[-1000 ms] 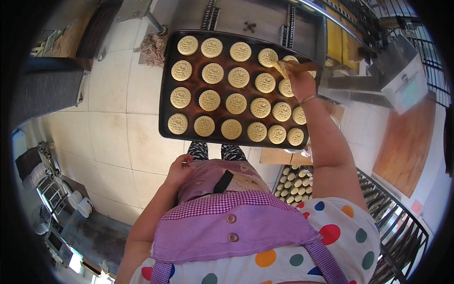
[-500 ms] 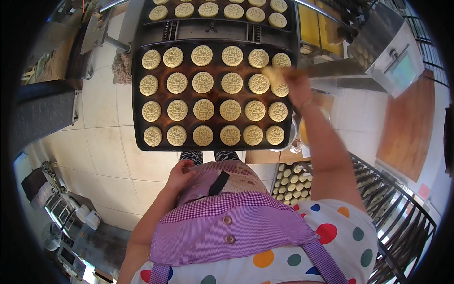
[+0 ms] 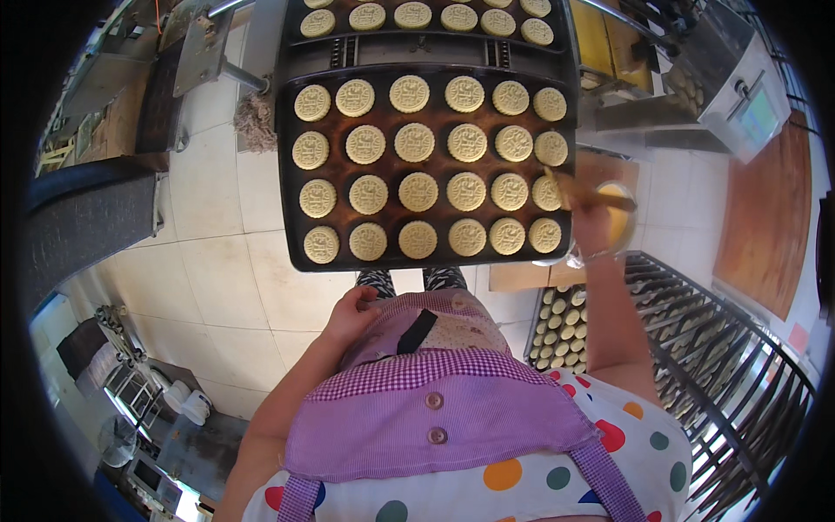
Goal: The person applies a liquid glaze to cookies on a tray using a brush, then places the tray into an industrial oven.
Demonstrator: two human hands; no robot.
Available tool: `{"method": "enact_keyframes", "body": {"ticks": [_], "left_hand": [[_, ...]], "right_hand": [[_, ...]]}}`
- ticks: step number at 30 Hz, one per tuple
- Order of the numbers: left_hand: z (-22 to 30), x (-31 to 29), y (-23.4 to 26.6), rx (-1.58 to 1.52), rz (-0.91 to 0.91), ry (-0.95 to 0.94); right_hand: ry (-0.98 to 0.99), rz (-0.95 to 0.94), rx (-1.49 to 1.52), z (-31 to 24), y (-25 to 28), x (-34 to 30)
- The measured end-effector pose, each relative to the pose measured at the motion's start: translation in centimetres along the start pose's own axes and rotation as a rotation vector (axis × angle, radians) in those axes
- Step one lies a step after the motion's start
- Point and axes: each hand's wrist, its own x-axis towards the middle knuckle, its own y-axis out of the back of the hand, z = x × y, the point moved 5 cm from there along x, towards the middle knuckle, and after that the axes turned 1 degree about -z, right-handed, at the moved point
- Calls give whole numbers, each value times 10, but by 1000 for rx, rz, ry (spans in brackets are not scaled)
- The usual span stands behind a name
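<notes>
Rows of round, pale mooncakes (image 3: 414, 142) with stamped tops and fluted edges sit on a dark baking tray (image 3: 439, 261) in front of me. My right hand (image 3: 593, 224) is closed around a pastry brush (image 3: 567, 189), slightly blurred by motion. Its bristle end is at the right-hand column, over the mooncake (image 3: 545, 193) in the third row from the far side. Beside that hand stands a bowl of yellow liquid (image 3: 619, 228), partly hidden by the hand and brush. My left hand (image 3: 351, 315) rests by my apron, fingers loosely bent and apart, holding nothing visible.
Beyond the near tray lies another tray of mooncakes (image 3: 412, 16), past a dark metal strip. A black rack (image 3: 722, 348) stands at lower right, with a tray of small round pieces (image 3: 561, 326) beside it. A metal machine with a screen (image 3: 752, 122) is at far right.
My right hand and the brush have moved nearer to me, from the upper right mooncakes down the right-hand column. The whole view has shifted; my left hand stays by the apron.
</notes>
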Motion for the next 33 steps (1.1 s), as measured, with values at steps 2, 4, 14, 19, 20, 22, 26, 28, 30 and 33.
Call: {"method": "enact_keyframes", "body": {"ticks": [2,4,14,19,20,22,26,28,30,33], "left_hand": [[-12,1,15,-15,-15,10],[-15,-2,31,3,-10,5],[-32,-21,106,71,42,-31],[-52,-32,118,105,9,16],[-54,-31,118,109,-1,4],[-57,-29,118,117,-13,-17],[-35,-19,108,140,-49,-69],[-22,-16,100,155,-57,-79],[-17,-13,95,173,-55,-88],[-24,-10,91,167,-48,-75]], "right_hand": [[-18,-25,258,-19,-43,-37],[0,-87,259,-85,-101,-63],[-146,13,105,-151,-191,-54],[-210,540,23,-75,-41,-39],[-234,485,-48,-78,-44,-42],[-277,366,-181,-98,-69,-51],[-186,-48,-5,-188,-185,-123],[-120,-346,-23,-210,-225,-164],[-96,-235,142,-200,-222,-176],[-235,19,162,-147,-163,-158]]}}
